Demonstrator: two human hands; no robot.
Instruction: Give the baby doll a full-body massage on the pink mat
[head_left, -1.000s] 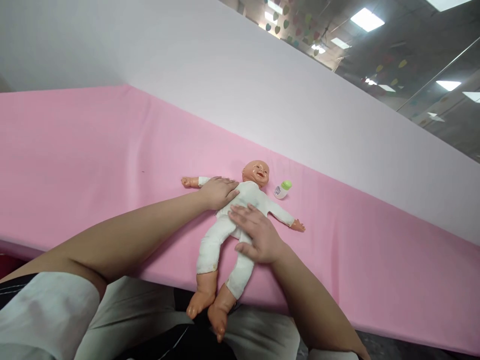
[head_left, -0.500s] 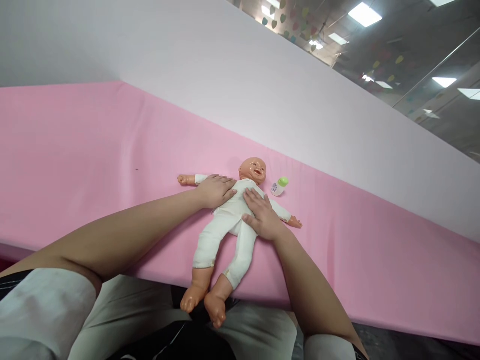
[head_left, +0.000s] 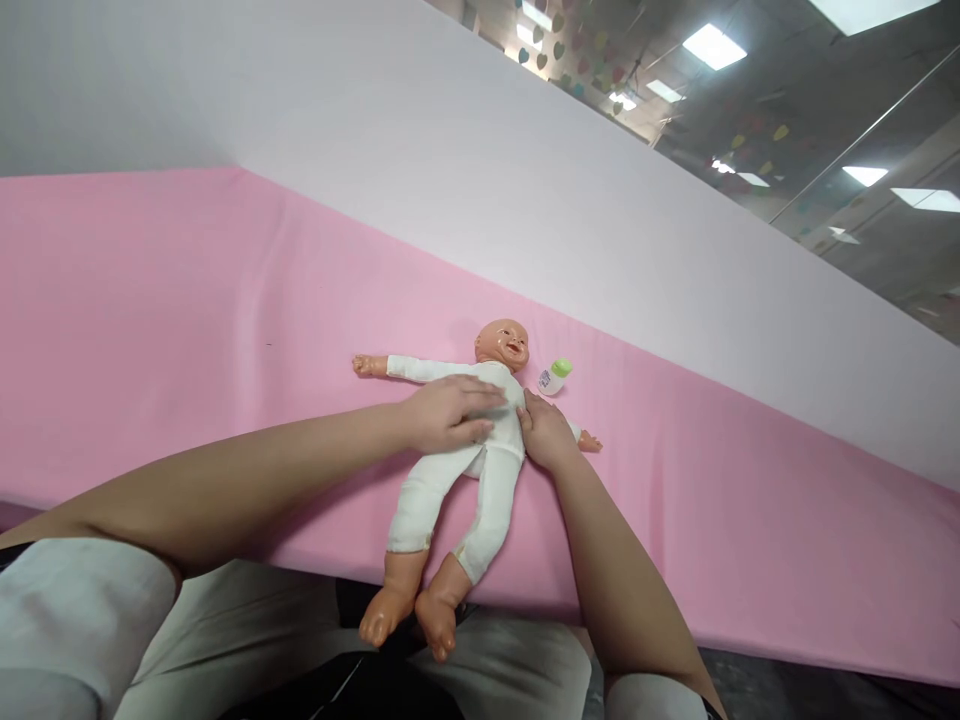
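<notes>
A baby doll [head_left: 501, 485] with a white cloth body lies on its back on a pink padded surface [head_left: 315, 290], its feet hanging past the near edge. My left hand [head_left: 454, 412] rests flat across the doll's chest and belly, fingers stretched out to the right. Against the doll's side, at its arm on the right, lies my right hand [head_left: 549, 430], fingers extended and covering part of that arm. Just beyond my right hand is a small bottle [head_left: 553, 377] with a green cap, touched by neither hand.
A white wall [head_left: 420, 140] runs along the far side of the pink surface. Above it, glass panels [head_left: 720, 130] with heart stickers show ceiling lights. My legs [head_left: 517, 660] are under the near edge, below the doll's feet.
My left hand has slid right, from the doll's side and arm onto the middle of its torso. My right hand has moved off the belly to the doll's right-hand side in view.
</notes>
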